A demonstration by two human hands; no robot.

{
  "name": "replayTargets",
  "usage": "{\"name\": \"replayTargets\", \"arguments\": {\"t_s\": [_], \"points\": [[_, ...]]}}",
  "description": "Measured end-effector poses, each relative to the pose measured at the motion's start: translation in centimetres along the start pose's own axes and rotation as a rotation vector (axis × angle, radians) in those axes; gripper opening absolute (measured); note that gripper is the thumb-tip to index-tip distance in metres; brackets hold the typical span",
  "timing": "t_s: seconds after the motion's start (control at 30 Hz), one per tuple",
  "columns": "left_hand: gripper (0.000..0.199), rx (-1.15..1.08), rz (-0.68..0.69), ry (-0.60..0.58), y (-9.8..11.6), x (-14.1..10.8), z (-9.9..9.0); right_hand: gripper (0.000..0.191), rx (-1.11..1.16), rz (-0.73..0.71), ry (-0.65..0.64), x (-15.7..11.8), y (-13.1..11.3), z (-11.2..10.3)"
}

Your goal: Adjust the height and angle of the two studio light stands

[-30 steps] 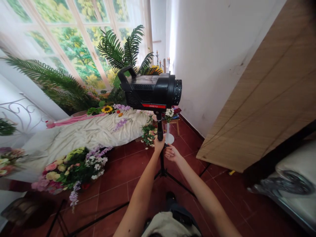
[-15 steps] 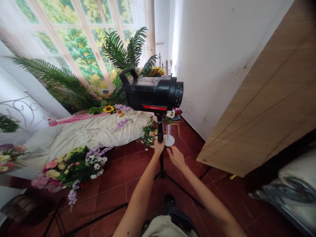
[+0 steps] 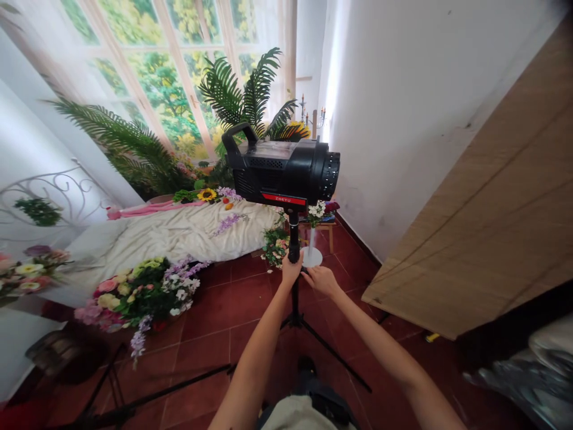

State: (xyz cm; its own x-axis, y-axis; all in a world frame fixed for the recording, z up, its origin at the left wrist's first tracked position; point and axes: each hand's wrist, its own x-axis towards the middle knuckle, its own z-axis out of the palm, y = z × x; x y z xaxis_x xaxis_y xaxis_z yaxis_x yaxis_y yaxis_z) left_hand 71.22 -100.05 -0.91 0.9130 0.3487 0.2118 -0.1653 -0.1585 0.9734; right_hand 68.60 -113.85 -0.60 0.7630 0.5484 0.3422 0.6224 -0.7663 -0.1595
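A black studio light (image 3: 282, 170) with a top handle and a red label strip sits on a black light stand (image 3: 295, 298) before me, its round front pointing right. My left hand (image 3: 292, 270) is wrapped around the stand's column a little below the light. Just to the right, my right hand (image 3: 323, 279) is closed at the column's side, its fingertips pinching what looks like the stand's locking knob, mostly hidden by the fingers. The stand's legs spread over the floor near my feet.
Behind the light lies a bed (image 3: 188, 236) with cream bedding and flowers. A flower arrangement (image 3: 138, 292) stands front left, near another stand's black legs (image 3: 179, 388). A wooden panel (image 3: 465, 197) leans at right. Red tiles (image 3: 210, 334) cover the floor.
The view has shifted slightly, so the scene sits further right. My right hand's fingers have closed in nearer to the column. My left hand keeps its hold on the stand.
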Motion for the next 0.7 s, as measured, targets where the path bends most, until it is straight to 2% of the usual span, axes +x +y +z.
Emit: {"name": "replayTargets", "arguments": {"t_s": [0.2, 0.4, 0.5, 0.57, 0.63, 0.7], "points": [[0.039, -0.044, -0.043, 0.019, 0.1, -0.4, 0.2, 0.044, 0.081, 0.051, 0.242, -0.4, -0.2, 2.4], [0.037, -0.108, -0.051, 0.014, 0.1, -1.8, 0.0, 0.043, 0.281, 0.039, 0.274, -0.6, 0.2, 3.0], [0.039, -0.110, -0.022, 0.052, -0.3, -3.4, -0.3, 0.044, 0.424, 0.096, 0.283, -0.6, 0.0, 3.7], [0.043, -0.119, -0.002, 0.094, -0.9, -5.1, -1.1, 0.047, 0.547, 0.199, 0.307, -0.6, -0.5, 4.4], [0.043, -0.115, -0.039, 0.103, -2.0, -7.4, -2.6, 0.050, 0.647, 0.315, 0.334, -0.8, -1.3, 5.0], [0.036, -0.094, -0.181, 0.007, -3.5, -10.3, -5.0, 0.052, 0.704, 0.416, 0.371, -1.1, -2.2, 5.4]]}}
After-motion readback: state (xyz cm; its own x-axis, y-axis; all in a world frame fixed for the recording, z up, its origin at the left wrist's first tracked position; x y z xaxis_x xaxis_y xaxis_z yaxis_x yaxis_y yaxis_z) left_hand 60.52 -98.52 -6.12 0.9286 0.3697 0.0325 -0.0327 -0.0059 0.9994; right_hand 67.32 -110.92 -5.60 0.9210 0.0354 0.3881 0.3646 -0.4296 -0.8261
